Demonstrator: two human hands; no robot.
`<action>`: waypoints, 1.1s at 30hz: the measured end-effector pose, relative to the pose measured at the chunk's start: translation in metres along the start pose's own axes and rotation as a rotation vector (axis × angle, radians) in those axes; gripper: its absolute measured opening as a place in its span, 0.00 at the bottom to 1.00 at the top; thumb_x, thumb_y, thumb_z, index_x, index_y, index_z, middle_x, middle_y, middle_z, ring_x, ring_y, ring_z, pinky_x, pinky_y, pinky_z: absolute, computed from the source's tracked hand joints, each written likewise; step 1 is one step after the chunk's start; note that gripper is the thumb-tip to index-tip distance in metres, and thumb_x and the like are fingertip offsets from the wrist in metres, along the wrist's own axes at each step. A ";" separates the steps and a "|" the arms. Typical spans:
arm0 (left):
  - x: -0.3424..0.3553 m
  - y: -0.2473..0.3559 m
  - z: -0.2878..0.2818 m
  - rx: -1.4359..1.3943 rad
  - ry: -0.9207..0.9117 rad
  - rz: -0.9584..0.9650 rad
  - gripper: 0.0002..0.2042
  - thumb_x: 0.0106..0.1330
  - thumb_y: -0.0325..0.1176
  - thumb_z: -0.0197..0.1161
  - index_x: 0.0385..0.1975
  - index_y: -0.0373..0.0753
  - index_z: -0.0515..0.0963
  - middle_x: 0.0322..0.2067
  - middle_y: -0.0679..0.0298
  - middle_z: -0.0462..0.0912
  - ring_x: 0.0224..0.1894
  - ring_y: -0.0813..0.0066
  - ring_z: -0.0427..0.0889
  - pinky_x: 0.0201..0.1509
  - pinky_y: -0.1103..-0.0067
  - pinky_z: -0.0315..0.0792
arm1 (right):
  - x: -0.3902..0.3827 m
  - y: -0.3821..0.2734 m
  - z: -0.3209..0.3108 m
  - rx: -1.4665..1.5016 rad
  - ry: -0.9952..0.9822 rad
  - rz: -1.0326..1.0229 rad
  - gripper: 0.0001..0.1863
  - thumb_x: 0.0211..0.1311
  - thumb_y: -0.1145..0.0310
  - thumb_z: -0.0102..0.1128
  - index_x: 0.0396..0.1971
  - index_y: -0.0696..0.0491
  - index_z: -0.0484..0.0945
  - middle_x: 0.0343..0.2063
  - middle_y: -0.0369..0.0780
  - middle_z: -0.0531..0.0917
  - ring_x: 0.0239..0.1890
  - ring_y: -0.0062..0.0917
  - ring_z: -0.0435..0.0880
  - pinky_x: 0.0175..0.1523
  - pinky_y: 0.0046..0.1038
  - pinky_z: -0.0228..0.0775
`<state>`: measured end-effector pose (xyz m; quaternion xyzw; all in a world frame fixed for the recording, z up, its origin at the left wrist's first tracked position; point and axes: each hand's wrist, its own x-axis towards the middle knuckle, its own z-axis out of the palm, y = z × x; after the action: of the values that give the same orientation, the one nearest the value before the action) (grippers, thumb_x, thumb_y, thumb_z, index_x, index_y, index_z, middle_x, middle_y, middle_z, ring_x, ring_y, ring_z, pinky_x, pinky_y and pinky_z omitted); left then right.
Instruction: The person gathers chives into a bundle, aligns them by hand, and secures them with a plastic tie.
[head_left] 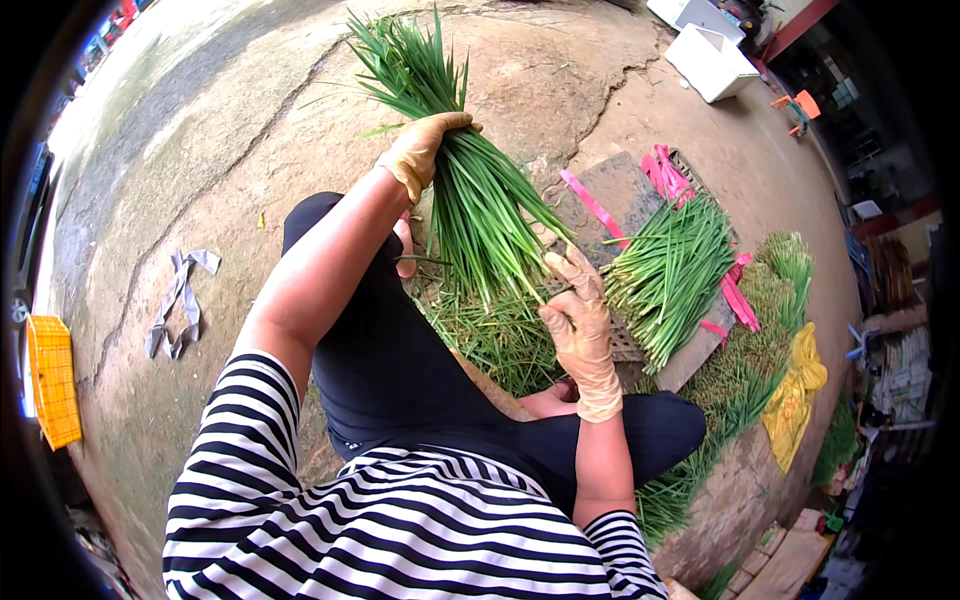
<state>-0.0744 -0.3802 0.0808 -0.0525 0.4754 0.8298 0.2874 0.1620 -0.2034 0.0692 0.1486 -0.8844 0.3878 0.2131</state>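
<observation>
My left hand [422, 148], in a thin pale glove, is wrapped round the middle of a large bunch of long green garlic chives [480, 195]. The leafy tips fan out away from me, and the pale stalk ends point back toward my lap. At those ends my gloved right hand [583, 335] has its fingers bent, with thumb and forefinger at a pale chive stalk. Below the bunch, loose green trimmings [490, 345] lie between my legs. Just right of my right hand, another chive bunch [675, 270] rests on a grey board [612, 185].
Pink strips [668, 175] lie on and beside the board. A long heap of chives [760, 340] spreads along my right, with a yellow plastic bag [795, 395] beside it. Grey cloth strips [180, 305] and a yellow crate [52, 380] are at left. A white box [710, 62] stands far right.
</observation>
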 end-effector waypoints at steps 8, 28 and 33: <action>0.002 -0.006 0.007 0.025 0.044 -0.040 0.10 0.58 0.33 0.55 0.30 0.32 0.76 0.23 0.60 0.78 0.23 0.71 0.78 0.31 0.78 0.75 | 0.016 -0.001 0.016 -0.395 -0.020 0.221 0.57 0.28 0.37 0.64 0.58 0.55 0.53 0.61 0.48 0.51 0.65 0.39 0.44 0.65 0.40 0.36; 0.016 -0.001 -0.011 -0.013 -0.137 0.035 0.11 0.60 0.34 0.52 0.32 0.31 0.74 0.29 0.59 0.79 0.31 0.70 0.79 0.40 0.78 0.74 | 0.081 0.073 -0.006 -0.012 0.099 0.357 0.25 0.45 0.66 0.66 0.45 0.56 0.71 0.40 0.38 0.77 0.45 0.24 0.71 0.53 0.24 0.59; 0.009 0.008 -0.008 -0.068 -0.047 0.085 0.10 0.60 0.33 0.52 0.29 0.32 0.75 0.26 0.61 0.79 0.29 0.71 0.78 0.38 0.80 0.73 | 0.039 0.038 0.015 -0.091 0.301 0.469 0.12 0.52 0.62 0.61 0.25 0.57 0.78 0.17 0.35 0.78 0.22 0.19 0.75 0.33 0.23 0.68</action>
<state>-0.0877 -0.3853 0.0790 -0.0223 0.4420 0.8579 0.2610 0.1085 -0.1935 0.0554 -0.1291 -0.8694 0.4042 0.2532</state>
